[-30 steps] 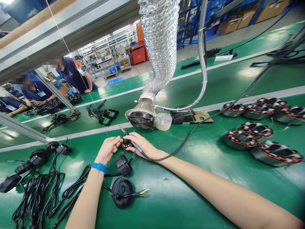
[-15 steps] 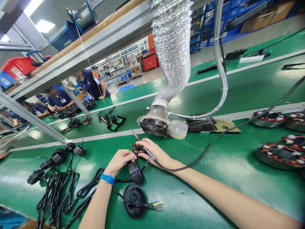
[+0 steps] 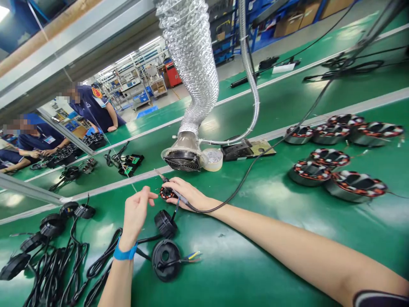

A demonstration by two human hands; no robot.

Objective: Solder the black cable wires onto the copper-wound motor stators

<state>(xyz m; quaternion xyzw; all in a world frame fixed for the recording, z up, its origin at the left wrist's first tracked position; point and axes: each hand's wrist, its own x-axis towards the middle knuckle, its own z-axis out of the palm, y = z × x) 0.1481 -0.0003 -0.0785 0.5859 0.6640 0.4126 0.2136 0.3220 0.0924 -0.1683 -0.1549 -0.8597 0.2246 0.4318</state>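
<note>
My right hand (image 3: 188,194) is closed around a soldering iron (image 3: 181,197), its tip pointing up and left. The same hand also holds a small wound stator (image 3: 165,193) with copper-coloured windings. Just left of the stator is my left hand (image 3: 138,211), raised with its fingers curled together; whatever they pinch is hidden. A thin wire (image 3: 133,186) hangs from above and runs down behind that hand. Below the stator lies a black round housing (image 3: 165,224), with a blue lead rising from it. Closer to me, a black round cover (image 3: 166,260) has a cable with bared coloured wire ends.
A fume duct (image 3: 194,64) with a fan (image 3: 182,161) hangs over the bench. Beside it are a roll of tape (image 3: 212,160) and a metal plate (image 3: 263,148). Several large stators (image 3: 356,186) stand right; coiled black cables (image 3: 54,268) lie left. Co-workers (image 3: 92,106) are at the far bench.
My left hand has drawn back from the stator and risen slightly. My right hand still holds the iron and stator. The view has shifted right, showing more large stators.
</note>
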